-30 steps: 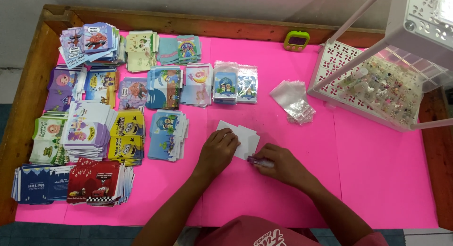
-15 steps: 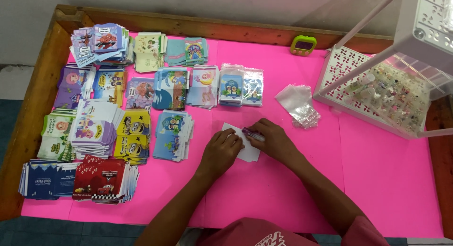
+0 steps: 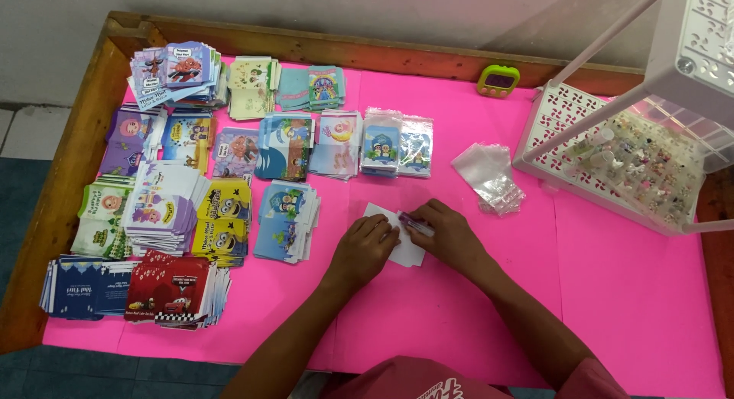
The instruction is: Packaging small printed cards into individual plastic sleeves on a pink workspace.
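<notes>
The person wears a dark red short-sleeved shirt [image 3: 428, 377] with white letters on the front. Both arms are bare, with no rings or watch.

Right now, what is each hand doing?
Left hand: flat, pressing the white card.
Right hand: closed on a small purple thing, maybe a pen.

white card [image 3: 397, 238] half under hands [image 3: 405, 242]

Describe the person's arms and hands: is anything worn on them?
The left hand and right hand are bare, without gloves, rings or a watch in view. Both forearms are uncovered. A dark red short sleeve with white print on the chest shows at the bottom edge.
</notes>
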